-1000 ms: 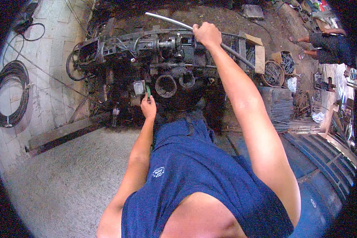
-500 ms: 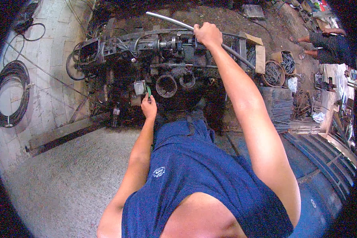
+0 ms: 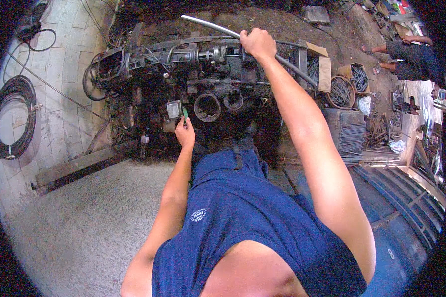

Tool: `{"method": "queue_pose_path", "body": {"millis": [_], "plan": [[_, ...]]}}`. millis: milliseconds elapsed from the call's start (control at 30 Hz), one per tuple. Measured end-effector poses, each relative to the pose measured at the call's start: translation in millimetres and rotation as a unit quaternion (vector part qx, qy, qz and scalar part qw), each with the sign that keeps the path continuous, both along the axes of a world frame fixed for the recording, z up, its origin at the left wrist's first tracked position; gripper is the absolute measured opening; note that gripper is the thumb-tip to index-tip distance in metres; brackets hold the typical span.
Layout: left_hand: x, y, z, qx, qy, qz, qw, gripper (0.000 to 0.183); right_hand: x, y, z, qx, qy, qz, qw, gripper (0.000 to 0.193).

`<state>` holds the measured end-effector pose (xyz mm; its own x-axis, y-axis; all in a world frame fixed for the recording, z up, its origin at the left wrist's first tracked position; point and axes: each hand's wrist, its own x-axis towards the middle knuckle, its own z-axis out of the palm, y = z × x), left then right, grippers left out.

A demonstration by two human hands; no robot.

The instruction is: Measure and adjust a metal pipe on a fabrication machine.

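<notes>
My right hand (image 3: 258,44) is closed around a long metal bar (image 3: 208,24) that slants above a dark, greasy machine (image 3: 183,62). The bar's shiny end points to the far left, and its darker end (image 3: 297,73) runs down to the right. Lower down, my left hand (image 3: 185,133) pinches a small green piece (image 3: 185,113), whose kind I cannot make out. Right beside that piece is a pale square box (image 3: 173,109) on the machine's near side. Two round, pipe-like openings (image 3: 207,108) face up to the right of the box.
A black hose coil (image 3: 15,119) lies at the left. A plastic bottle (image 3: 144,143) stands left of my legs. At right are a basket (image 3: 341,92) and a box (image 3: 358,79) of metal pieces, and stacked rods (image 3: 350,133). Another person's legs (image 3: 401,59) show at far right.
My right hand and the bar sit very slightly farther left. My left hand stays by the pale box with the green piece.
</notes>
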<state>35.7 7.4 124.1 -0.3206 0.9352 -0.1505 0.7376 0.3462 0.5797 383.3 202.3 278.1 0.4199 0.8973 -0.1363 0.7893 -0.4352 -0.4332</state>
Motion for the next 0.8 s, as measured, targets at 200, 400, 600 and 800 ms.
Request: {"method": "queue_pose_path", "body": {"millis": [200, 400, 600, 800], "plan": [[1.4, 0.9, -1.8, 0.018, -0.018, 0.006, 1.0, 0.038, 2.0, -0.3, 0.2, 0.004, -0.008, -0.004, 1.0, 0.056], [3.3, 2.8, 4.6, -0.024, -0.004, 0.018, 1.0, 0.037, 2.7, -0.3, 0.9, -0.002, -0.003, 0.002, 1.0, 0.055], [3.7, -0.4, 1.1, 0.012, -0.008, 0.023, 1.0, 0.036, -0.2, 1.9, -0.4, -0.005, 0.001, 0.007, 1.0, 0.053], [4.0, -0.1, -0.5, 0.039, -0.013, 0.011, 0.999, 0.034, 0.4, 1.4, -1.4, 0.0, 0.0, -0.008, 1.0, 0.053]]}}
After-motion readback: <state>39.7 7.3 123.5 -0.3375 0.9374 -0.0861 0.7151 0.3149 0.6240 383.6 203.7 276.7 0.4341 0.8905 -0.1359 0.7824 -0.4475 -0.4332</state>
